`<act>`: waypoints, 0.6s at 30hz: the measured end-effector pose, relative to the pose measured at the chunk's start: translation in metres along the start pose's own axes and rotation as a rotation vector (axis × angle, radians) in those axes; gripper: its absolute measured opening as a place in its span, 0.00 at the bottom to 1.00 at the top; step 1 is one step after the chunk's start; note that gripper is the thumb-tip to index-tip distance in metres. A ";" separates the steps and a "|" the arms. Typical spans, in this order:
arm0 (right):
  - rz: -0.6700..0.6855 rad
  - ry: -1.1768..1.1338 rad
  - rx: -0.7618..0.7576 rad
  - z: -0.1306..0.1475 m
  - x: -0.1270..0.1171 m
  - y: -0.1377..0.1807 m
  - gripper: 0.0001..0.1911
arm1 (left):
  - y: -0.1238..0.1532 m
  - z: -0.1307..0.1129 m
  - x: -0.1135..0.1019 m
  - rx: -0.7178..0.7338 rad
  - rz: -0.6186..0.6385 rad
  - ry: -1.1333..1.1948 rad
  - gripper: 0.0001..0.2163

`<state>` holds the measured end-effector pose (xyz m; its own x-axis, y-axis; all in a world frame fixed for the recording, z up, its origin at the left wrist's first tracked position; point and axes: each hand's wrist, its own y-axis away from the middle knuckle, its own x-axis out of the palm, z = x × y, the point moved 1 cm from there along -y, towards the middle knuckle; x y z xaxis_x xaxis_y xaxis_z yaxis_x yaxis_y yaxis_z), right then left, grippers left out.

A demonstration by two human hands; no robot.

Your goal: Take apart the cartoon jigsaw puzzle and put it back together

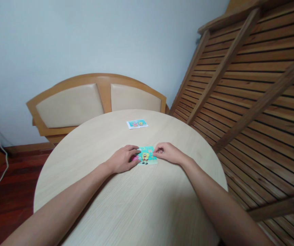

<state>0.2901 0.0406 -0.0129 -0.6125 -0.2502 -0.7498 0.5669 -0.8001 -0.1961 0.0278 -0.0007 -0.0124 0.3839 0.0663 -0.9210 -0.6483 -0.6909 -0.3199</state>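
Observation:
A small turquoise cartoon picture lies flat on the round table, with a yellow square figure in its middle and a pink one at its left. My left hand rests over its left edge, fingers apart, partly hiding the pink figure. At the right edge, my right hand has thumb and fingertips pinched together, touching the picture's border. Whether anything small sits in that pinch is hidden. Farther back lies a similar picture card with a white margin, showing a pink and a yellow figure.
The pale wooden round table fills the middle. Behind it stands a headboard with cream padded panels against the wall. A slatted wooden frame leans at the right. A white cable hangs at the left above the dark red floor.

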 end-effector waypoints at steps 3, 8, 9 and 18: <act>-0.023 0.055 -0.016 0.002 0.001 -0.001 0.07 | 0.000 0.001 0.001 -0.003 -0.005 0.002 0.17; -0.011 0.062 -0.026 0.002 0.000 -0.001 0.06 | -0.001 0.001 0.002 -0.014 -0.016 -0.002 0.16; -0.013 0.059 -0.028 0.001 -0.001 -0.002 0.06 | -0.001 0.001 0.002 -0.021 -0.018 -0.006 0.16; -0.023 0.100 -0.142 -0.004 -0.004 -0.006 0.05 | -0.006 0.002 0.005 -0.107 -0.035 -0.011 0.12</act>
<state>0.2913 0.0486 -0.0111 -0.5724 -0.1712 -0.8019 0.6298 -0.7180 -0.2964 0.0327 0.0049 -0.0156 0.3976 0.0997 -0.9121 -0.5602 -0.7609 -0.3273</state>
